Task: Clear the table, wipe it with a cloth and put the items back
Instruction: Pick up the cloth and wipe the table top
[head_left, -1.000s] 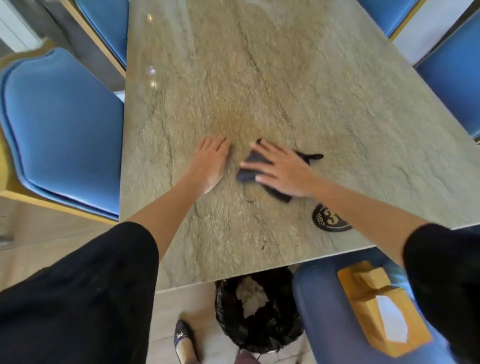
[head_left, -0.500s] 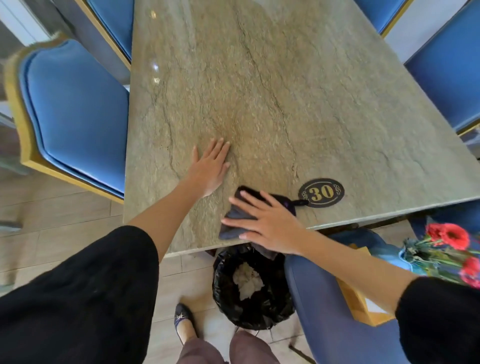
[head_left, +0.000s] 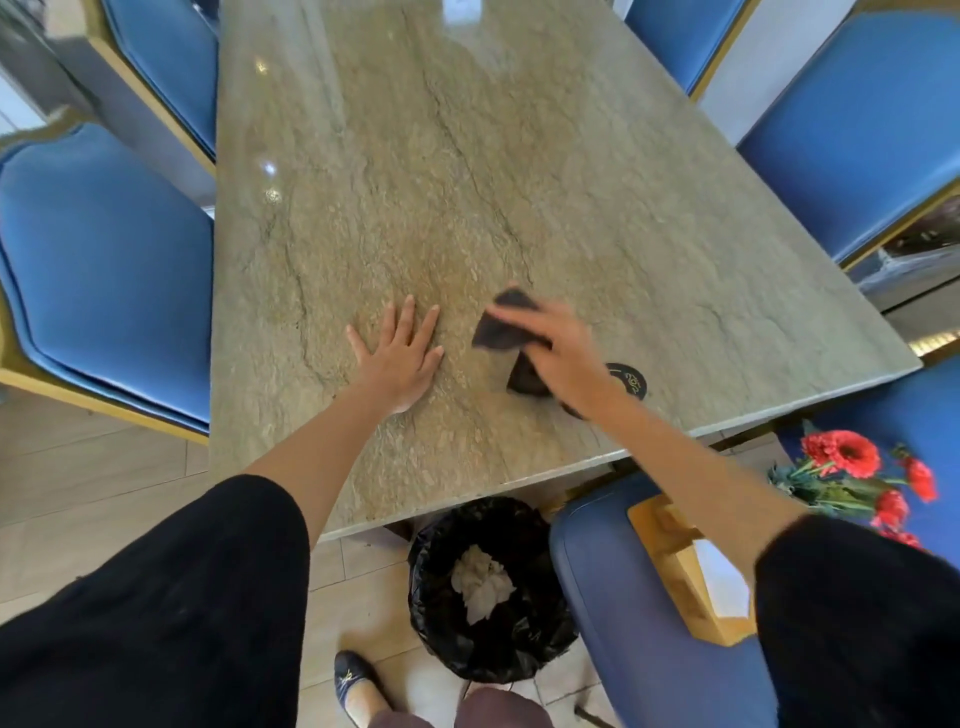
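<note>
wiping step: the dark cloth (head_left: 501, 325), lying on the table (head_left: 519, 156) at 3 o'clock of the flat, spread left hand (head_left: 400, 358), is pressed under the blurred, seemingly outstretched right hand (head_left: 558, 348); overlapping strokes are best made, the number plaque (head_left: 631, 379) at 4 o'clock being skirted.

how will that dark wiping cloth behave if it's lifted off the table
Probably floppy: the dark wiping cloth bunches and folds under the right hand. Likely light, and it seems to slide easily over the polished stone table.
</note>
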